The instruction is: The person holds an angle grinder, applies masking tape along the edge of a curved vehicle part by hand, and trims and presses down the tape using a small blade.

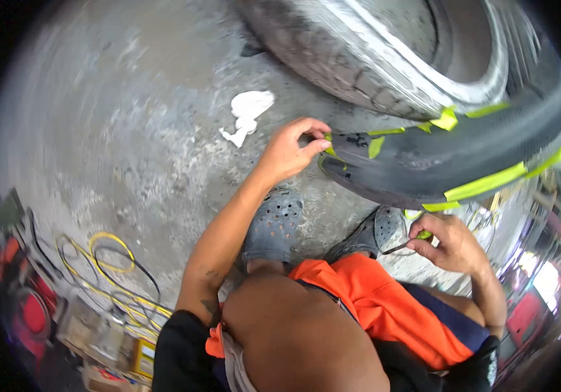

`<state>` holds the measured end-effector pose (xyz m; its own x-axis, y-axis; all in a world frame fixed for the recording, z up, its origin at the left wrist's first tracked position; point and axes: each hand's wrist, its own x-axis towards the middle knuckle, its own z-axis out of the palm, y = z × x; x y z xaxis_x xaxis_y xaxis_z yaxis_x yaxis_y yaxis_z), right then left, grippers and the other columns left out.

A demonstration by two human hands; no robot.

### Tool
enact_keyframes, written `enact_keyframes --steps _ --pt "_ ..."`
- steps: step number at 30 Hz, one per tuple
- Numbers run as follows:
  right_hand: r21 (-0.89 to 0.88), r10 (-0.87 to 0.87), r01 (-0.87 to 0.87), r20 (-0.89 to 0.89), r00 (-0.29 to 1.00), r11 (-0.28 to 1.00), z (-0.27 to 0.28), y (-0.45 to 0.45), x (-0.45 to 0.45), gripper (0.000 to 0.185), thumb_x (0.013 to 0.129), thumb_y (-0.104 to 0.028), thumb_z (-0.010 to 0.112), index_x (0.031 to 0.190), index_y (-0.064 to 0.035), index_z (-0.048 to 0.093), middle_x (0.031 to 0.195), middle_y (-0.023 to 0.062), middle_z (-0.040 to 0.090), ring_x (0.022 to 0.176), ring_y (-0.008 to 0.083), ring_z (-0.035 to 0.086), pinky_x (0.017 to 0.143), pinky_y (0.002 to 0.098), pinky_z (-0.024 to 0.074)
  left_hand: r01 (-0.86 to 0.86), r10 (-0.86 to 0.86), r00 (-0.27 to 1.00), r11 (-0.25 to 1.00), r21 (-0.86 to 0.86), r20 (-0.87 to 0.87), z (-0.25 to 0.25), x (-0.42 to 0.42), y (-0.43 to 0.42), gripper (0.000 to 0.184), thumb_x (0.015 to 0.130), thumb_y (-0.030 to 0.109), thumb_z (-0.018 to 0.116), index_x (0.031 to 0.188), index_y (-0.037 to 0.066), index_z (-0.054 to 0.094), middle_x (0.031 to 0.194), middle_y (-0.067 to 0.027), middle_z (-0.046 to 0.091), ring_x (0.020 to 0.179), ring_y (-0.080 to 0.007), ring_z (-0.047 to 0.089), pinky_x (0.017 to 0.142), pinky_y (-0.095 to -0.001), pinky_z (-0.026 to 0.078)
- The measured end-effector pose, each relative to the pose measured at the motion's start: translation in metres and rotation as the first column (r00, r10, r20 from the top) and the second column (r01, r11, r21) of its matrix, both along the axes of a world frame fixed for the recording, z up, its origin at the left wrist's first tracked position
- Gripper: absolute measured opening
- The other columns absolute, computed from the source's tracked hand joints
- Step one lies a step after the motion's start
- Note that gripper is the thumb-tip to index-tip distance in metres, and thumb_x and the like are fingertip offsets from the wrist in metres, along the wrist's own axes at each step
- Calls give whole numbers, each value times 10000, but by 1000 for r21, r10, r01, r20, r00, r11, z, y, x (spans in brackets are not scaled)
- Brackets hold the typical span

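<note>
A curved dark grey panel (418,157) lies across the right half of the view, with strips of yellow-green masking tape (486,181) along its edges. At the panel's left end, my left hand (293,149) pinches a small piece of that tape between thumb and fingers. My right hand (450,243) is closed below the panel's lower edge, apart from it. It grips a thin dark tool (395,248) whose narrow end points left. Something yellow-green also shows between its fingers, and whether this is tape or a handle I cannot tell.
A large tyre (359,72) lies on the concrete floor behind the panel. A crumpled white cloth or paper (249,112) sits left of my left hand. Yellow and black cables (114,251) coil at lower left, near boxes (97,333). My feet wear grey clogs (272,225).
</note>
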<state>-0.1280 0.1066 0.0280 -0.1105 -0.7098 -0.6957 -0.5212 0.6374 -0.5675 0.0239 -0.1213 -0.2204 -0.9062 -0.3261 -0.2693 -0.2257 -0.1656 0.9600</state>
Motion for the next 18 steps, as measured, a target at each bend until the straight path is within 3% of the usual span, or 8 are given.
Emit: enact_keyframes --steps 1,3,4,7,9,12,13,18 --pt "-14 19 -19 -26 999 1000 -3 4 -1 197 868 -131 778 960 -65 617 851 125 685 798 350 681 682 415 520 -55 55 998 998 2 14 -6 0 -1 191 883 161 760 1049 67 744 998 -56 691 990 -184 656 908 -341 503" --pt "-33 -9 7 -57 998 999 -6 9 1 192 862 -116 790 941 -56 627 862 108 698 807 319 697 691 398 527 24 -26 992 1000 -19 -127 -18 0 -2 185 873 172 768 1028 73 747 990 -64 692 976 -199 656 910 -341 498" --pt "-30 -24 22 -64 998 999 -9 12 0 190 860 -111 793 941 -50 632 869 104 702 808 306 701 696 391 529 -1 -24 990 985 -174 -140 -17 1 -1 181 867 181 770 1018 83 756 980 -77 688 960 -235 658 901 -359 504" --pt "50 14 -8 -128 992 999 -16 22 -3 196 847 -100 807 944 -39 648 871 100 702 788 265 683 699 365 517 -118 82 966 984 -136 -245 -24 7 15 163 875 170 751 1017 93 768 964 -81 684 970 -272 654 921 -386 496" --pt "117 39 -14 -218 975 993 -19 20 -1 179 863 -103 797 951 -37 655 830 103 697 744 233 668 673 342 500 -230 138 944 925 -301 -298 -24 14 29 209 880 154 737 1079 101 770 1031 -84 673 1047 -290 624 965 -409 471" --pt "267 91 -6 -304 948 964 -41 44 -15 181 883 -121 784 965 -31 650 781 100 690 676 221 650 637 338 495 -284 207 945 902 -325 -252 -11 30 45 273 874 151 740 1143 109 762 1133 -88 653 1113 -299 585 1003 -416 442" --pt "375 98 25 -304 947 927 -42 43 -16 174 908 -122 753 997 -16 648 922 107 703 745 228 675 686 348 528 -272 206 953 903 -333 -222 -11 34 51 340 854 173 772 1189 116 752 1182 -87 625 1137 -298 549 1011 -421 428" --pt "336 19 72 -261 965 939 -57 66 -22 197 912 -110 754 1041 -25 630 922 83 701 776 204 684 684 336 520 -386 333 919 865 -319 -210 -6 28 63 387 807 252 832 1164 117 764 1125 -66 613 1114 -288 531 1000 -421 427"
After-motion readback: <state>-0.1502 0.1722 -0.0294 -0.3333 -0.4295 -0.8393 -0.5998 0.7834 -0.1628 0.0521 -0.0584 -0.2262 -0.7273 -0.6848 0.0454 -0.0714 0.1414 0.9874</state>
